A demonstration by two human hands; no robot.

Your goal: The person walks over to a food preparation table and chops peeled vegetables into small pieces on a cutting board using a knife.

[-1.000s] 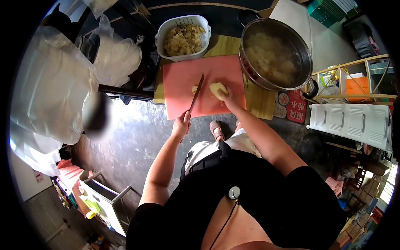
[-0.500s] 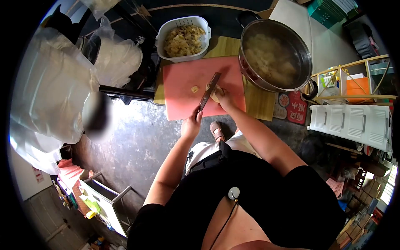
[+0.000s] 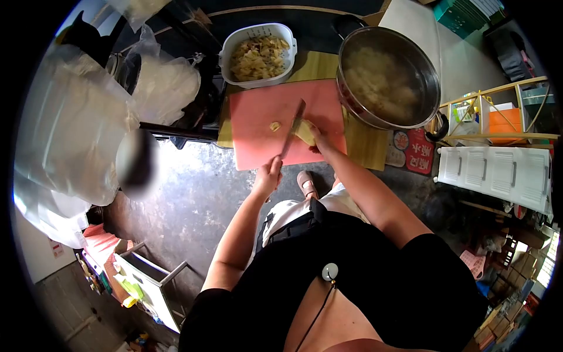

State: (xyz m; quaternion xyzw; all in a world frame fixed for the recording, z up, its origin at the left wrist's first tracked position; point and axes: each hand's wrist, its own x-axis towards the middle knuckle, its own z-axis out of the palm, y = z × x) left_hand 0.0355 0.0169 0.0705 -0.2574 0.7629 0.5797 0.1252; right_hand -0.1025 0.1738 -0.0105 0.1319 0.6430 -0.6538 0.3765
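My left hand is wrapped round the handle of a broad kitchen knife at the near edge of the pink cutting board. The blade points away from me, upright, its far end over the middle of the board. Just right of the blade lies a pale yellow food chunk, its exact kind unclear. My right hand grips this chunk from its right side, fingers curled against it. A small cut piece rests on the board left of the knife.
A white basket of cut pale pieces stands behind the board. To the right, a large metal pot holds pale chunks in cloudy liquid. The board lies on a wooden top. Plastic bags hang at left; white drawers stand at right.
The knife has turned from a tilted, dark-faced view to a more upright one, and my left hand has dropped slightly nearer me. My right hand has shifted a little, showing more of the chunk.
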